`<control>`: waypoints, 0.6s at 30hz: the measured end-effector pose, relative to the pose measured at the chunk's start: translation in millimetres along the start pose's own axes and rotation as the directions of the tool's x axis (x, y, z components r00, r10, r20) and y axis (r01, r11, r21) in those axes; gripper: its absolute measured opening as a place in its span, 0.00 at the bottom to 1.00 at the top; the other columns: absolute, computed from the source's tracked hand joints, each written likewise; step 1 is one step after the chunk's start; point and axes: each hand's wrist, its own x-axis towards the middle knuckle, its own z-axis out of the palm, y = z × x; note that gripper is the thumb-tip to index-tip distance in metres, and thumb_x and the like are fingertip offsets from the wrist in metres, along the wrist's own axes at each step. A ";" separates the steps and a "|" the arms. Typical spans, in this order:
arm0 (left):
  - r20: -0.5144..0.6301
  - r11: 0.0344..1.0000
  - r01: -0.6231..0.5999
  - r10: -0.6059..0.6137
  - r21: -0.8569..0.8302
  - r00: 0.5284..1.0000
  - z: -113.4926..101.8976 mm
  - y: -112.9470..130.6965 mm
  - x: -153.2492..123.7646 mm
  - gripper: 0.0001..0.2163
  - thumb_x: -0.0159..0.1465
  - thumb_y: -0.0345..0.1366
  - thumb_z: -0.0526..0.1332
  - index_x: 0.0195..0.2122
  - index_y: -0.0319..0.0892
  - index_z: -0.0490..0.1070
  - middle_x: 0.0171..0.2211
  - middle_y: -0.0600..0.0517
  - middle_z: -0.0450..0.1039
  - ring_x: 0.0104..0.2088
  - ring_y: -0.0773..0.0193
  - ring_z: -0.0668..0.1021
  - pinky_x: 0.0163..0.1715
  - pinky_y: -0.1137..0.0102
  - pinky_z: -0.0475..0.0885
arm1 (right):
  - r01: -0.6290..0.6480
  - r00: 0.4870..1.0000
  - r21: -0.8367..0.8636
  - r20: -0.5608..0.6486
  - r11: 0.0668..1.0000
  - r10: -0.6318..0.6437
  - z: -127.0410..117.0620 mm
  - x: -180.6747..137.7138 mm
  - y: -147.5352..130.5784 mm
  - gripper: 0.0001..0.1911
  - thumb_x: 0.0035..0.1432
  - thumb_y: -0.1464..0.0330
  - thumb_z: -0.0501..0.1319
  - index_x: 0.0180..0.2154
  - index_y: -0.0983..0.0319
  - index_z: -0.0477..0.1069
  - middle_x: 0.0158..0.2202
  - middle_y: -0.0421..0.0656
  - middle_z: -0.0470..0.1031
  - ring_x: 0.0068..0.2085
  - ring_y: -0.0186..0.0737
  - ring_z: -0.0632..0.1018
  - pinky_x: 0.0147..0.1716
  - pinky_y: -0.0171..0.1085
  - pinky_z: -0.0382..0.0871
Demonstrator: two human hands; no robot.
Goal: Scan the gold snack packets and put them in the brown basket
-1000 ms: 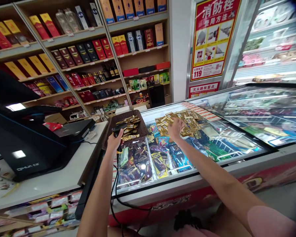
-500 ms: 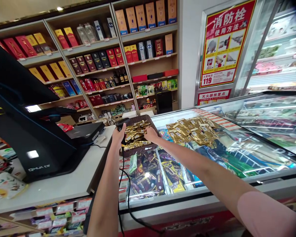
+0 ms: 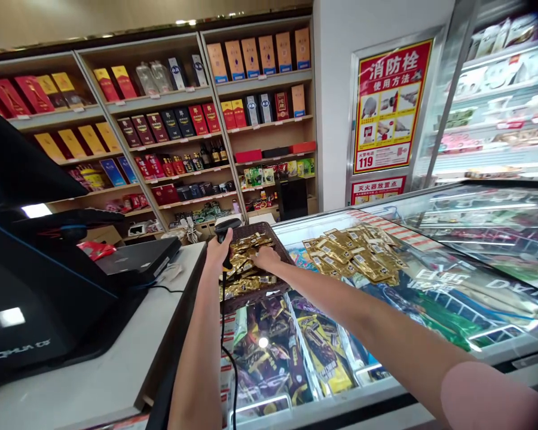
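Note:
My left hand (image 3: pixel 216 254) is closed around a black handheld barcode scanner (image 3: pixel 228 227), whose cable hangs down over the freezer. The scanner's head is above the left side of a dark woven basket (image 3: pixel 280 246). Small gold foil packets (image 3: pixel 246 285) fill the basket. My right hand (image 3: pixel 266 259) reaches into it from the right, fingers closed at a gold packet; the fingertips are partly hidden among the foil. Right of the basket, a loose pile of similar gold packets (image 3: pixel 354 254) lies on the freezer's glass top.
The glass-topped freezer (image 3: pixel 311 352) holds wrapped ice creams. At left, a white counter (image 3: pixel 103 370) carries a black checkout terminal (image 3: pixel 40 286) and a dark flat device (image 3: pixel 138 260). Shelves of boxed goods (image 3: pixel 170 128) line the back wall, beside a red poster (image 3: pixel 388 107).
The view has shifted slightly, so the scene sits lower and the terminal further left. My right hand has moved a little left within the basket. The left hand still holds the scanner.

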 end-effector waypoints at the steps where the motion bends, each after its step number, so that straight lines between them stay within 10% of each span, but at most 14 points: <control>1: 0.001 1.000 -0.004 0.004 0.001 1.000 0.4 -3.6 0.2 0.25 0.52 0.62 0.68 0.31 0.44 0.69 0.22 0.54 0.69 0.20 0.65 0.73 0.21 0.71 0.67 | 0.010 1.000 -0.016 0.003 1.000 -0.010 0.4 0.0 -1.5 0.23 0.66 0.54 0.59 0.46 0.66 0.80 0.43 0.60 0.81 0.43 0.57 0.82 0.37 0.45 0.73; 9: 0.082 0.998 0.034 -0.030 -0.052 0.996 3.0 -8.7 -4.9 0.28 0.50 0.64 0.69 0.32 0.41 0.71 0.22 0.55 0.68 0.20 0.68 0.71 0.20 0.73 0.66 | 0.308 0.939 -0.257 -0.072 0.916 -0.337 7.4 0.0 -4.2 0.22 0.61 0.63 0.65 0.55 0.64 0.75 0.61 0.59 0.70 0.60 0.59 0.69 0.52 0.47 0.68; 18: 0.156 0.986 0.165 -0.168 0.027 0.973 0.4 3.0 -14.8 0.28 0.48 0.62 0.72 0.32 0.41 0.71 0.23 0.55 0.67 0.20 0.69 0.71 0.20 0.73 0.67 | 0.284 0.951 -0.221 -0.056 0.933 -0.303 -13.0 -4.3 26.3 0.13 0.61 0.76 0.58 0.40 0.65 0.83 0.38 0.57 0.82 0.42 0.56 0.81 0.39 0.44 0.69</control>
